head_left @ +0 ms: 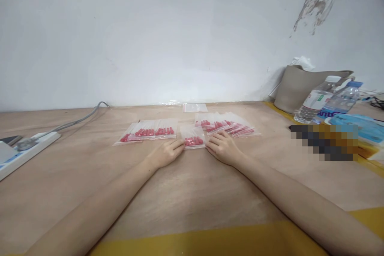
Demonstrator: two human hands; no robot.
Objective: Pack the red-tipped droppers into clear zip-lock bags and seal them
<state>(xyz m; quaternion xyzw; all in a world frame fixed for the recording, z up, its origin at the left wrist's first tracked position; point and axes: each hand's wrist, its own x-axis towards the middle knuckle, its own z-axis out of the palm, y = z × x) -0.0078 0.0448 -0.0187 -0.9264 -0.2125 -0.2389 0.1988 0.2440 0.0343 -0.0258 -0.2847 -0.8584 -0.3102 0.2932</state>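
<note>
A small clear zip bag (pixel 193 141) with several red pieces inside lies flat on the table, between my two hands. My left hand (pixel 167 153) has its fingers closed together at the bag's left edge. At the lower right edge, the fingers of my right hand (pixel 221 147) are bent and pinch the bag's corner; the thumbs are mostly hidden. To the left lies an overlapping row of similar bags (pixel 150 131) with red pieces. More filled bags (pixel 226 124) fan out beyond my right hand.
A flat bag (pixel 195 107) lies near the wall. A white power strip (pixel 33 150) with a grey cable sits at the left. On the right are a grey-beige container (pixel 297 88), two water bottles (pixel 315 102) and a blue packet (pixel 360 126). Yellow tape (pixel 186 244) crosses the near table.
</note>
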